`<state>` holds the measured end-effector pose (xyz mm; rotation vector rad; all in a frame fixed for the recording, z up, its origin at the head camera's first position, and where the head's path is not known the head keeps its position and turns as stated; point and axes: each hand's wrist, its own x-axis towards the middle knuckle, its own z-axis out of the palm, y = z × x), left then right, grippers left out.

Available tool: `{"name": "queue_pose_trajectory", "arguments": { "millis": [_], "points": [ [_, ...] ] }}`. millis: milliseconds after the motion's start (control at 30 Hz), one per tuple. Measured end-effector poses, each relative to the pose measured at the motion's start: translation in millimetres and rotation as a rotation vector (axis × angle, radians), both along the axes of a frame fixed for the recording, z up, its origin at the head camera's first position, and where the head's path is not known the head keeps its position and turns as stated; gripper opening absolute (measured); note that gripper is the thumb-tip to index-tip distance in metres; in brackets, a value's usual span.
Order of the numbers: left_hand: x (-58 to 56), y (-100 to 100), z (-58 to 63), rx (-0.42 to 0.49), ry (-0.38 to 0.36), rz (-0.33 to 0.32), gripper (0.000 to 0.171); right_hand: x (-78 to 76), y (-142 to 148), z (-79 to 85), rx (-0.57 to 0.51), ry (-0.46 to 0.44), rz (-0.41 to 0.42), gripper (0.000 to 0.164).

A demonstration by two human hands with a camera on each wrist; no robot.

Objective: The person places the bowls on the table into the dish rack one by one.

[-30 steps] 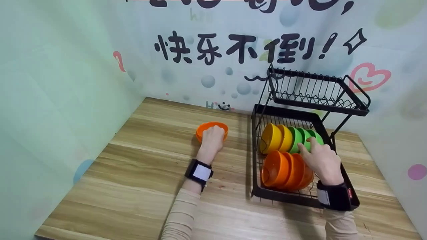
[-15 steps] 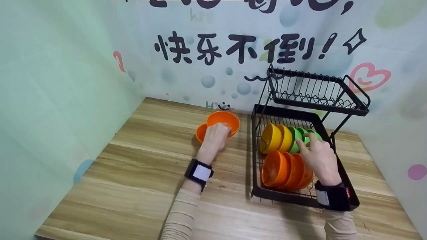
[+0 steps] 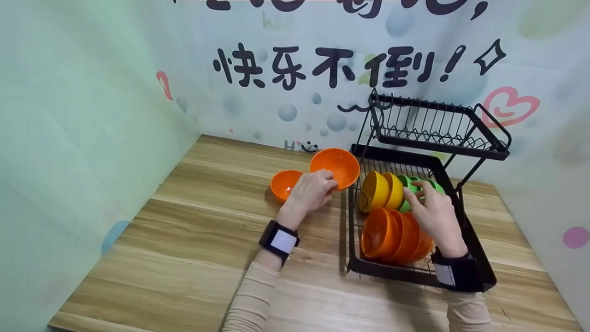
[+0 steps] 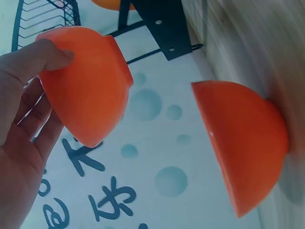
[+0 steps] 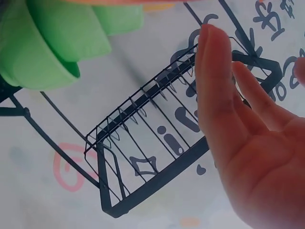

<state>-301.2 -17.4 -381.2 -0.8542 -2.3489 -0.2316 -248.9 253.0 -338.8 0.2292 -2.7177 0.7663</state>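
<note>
My left hand (image 3: 313,191) pinches the near rim of an orange bowl (image 3: 339,166), thumb outside, and holds it up at the rack's left side. In the left wrist view, the held bowl (image 4: 90,90) is off the table, while a second orange bowl (image 4: 245,143) sits on the wood. My right hand (image 3: 433,214) hovers over the rack's right part with fingers loosely bent, holding nothing. Just beyond its fingertips stand green bowls (image 3: 406,184), beside yellow bowls (image 3: 374,191). Several orange bowls (image 3: 380,235) lean in a front row below them.
A black two-tier dish rack (image 3: 392,274) stands on the right of the wooden table (image 3: 184,258). Its upper tier (image 3: 438,147) overhangs the back of the lower tray. A printed backdrop (image 3: 286,115) closes off the back and sides.
My left hand has lifted the upper orange bowl out of the other and carried it right toward the rack, uncovering the bowl beneath. My right hand has shifted slightly left.
</note>
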Motion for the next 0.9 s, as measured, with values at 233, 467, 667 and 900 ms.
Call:
{"name": "queue_pose_trajectory", "arguments": {
  "millis": [233,467,667,900],
  "points": [
    [7.9,12,7.1,0.001,0.048,-0.081,0.005,-0.4,-4,1.6,-0.044,0.0,0.026,0.052],
    [15.0,25,10.4,-0.046,0.064,-0.124,0.006,-0.2,-6,2.5,-0.066,-0.038,0.043,0.058],
    [19.5,39,9.2,-0.071,0.108,-0.218,0.007,0.0,-7,2.5,-0.069,-0.044,0.048,0.061],
    [24.2,51,6.9,-0.094,0.248,-0.251,0.007,1.4,-8,3.1,-0.088,-0.053,0.073,0.061]
  ]
}}
